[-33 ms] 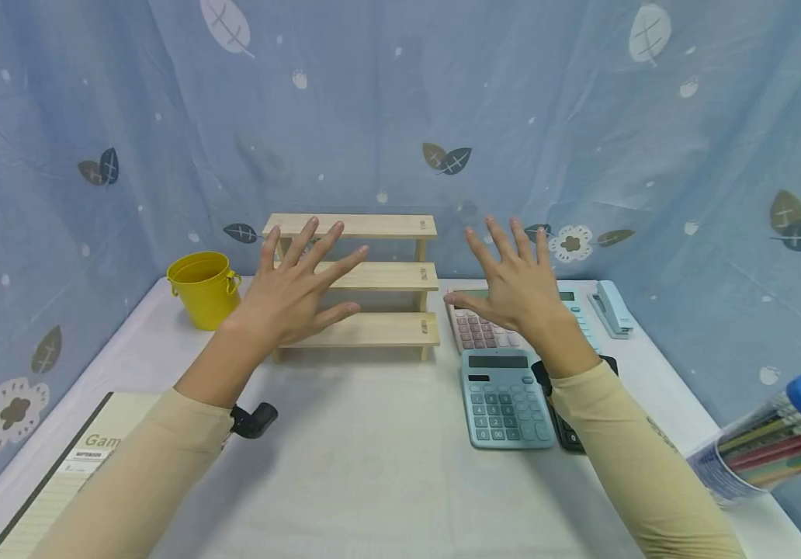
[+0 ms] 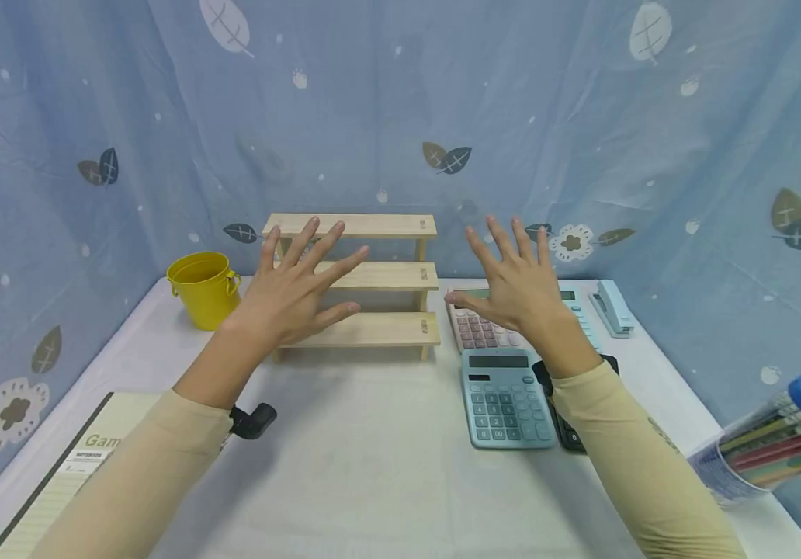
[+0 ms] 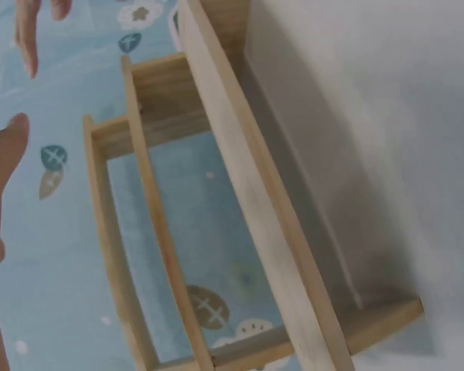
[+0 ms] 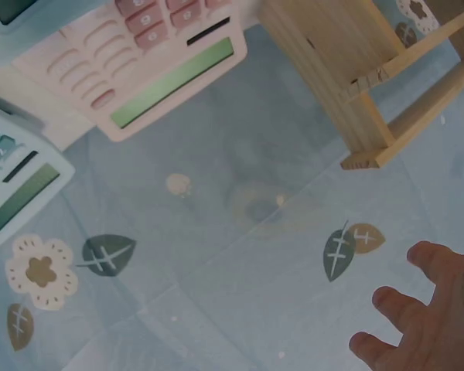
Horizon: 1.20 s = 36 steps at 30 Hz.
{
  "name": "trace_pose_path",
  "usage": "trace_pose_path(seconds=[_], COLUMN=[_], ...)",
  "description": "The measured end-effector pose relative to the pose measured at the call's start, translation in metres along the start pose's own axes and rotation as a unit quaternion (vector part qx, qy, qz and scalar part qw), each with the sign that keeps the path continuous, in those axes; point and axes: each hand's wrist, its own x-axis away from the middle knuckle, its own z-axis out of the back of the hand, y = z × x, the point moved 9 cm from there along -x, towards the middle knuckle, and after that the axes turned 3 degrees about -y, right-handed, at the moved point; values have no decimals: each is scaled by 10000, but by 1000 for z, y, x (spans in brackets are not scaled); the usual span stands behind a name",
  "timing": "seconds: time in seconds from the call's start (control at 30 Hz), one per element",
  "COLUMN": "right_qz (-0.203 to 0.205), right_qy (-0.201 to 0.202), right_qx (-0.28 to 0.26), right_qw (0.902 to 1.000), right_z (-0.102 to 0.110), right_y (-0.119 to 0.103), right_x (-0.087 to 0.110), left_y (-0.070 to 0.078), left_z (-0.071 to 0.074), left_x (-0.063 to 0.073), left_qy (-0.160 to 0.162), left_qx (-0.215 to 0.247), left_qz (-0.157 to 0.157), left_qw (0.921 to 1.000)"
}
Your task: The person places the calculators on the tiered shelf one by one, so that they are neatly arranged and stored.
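Both hands are raised over the table with fingers spread, holding nothing. In the head view my left hand (image 2: 296,291) overlaps the left part of a three-tier wooden shelf (image 2: 386,330), which also fills much of the left wrist view. My right hand (image 2: 515,287) hovers above a group of calculators. Under it are a pink calculator (image 2: 477,334) and a light blue one (image 2: 585,318), each partly covered by the hand in the head view. Nearer the front lies a blue calculator (image 2: 508,400); beside it a black calculator (image 2: 568,431) is mostly hidden by the right forearm.
A yellow bucket (image 2: 205,291) stands at the back left. At the front left lies a notebook (image 2: 86,442), partly behind the left sleeve. A light blue stapler (image 2: 612,309) sits at the back right. A blue-lidded clear tub of pencils (image 2: 771,450) stands at the right edge.
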Motion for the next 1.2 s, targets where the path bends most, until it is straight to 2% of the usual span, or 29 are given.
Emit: trace_pose_path(seconds=[0.27, 0.43, 0.8, 0.93, 1.2], right_qz=[16, 6, 45, 62, 48], right_qy=[-131, -76, -23, 55, 92], right_qx=[-2, -36, -234, -221, -183], right_qw=[9999, 10000, 9997, 9997, 9998], right_z=[-1, 0, -5, -5, -8], right_y=[1, 3, 11, 15, 27], right_x=[3, 6, 15, 19, 34], left_y=[-3, -4, -8, -10, -12], left_z=[-9, -6, -10, -12, -17], left_x=[3, 3, 9, 12, 21], left_qy=[-188, -108, -340, -342, -238], left_qx=[-42, 21, 120, 78, 326], left_qz=[81, 89, 133, 135, 55], left_qw=[9998, 9999, 9993, 9993, 9992])
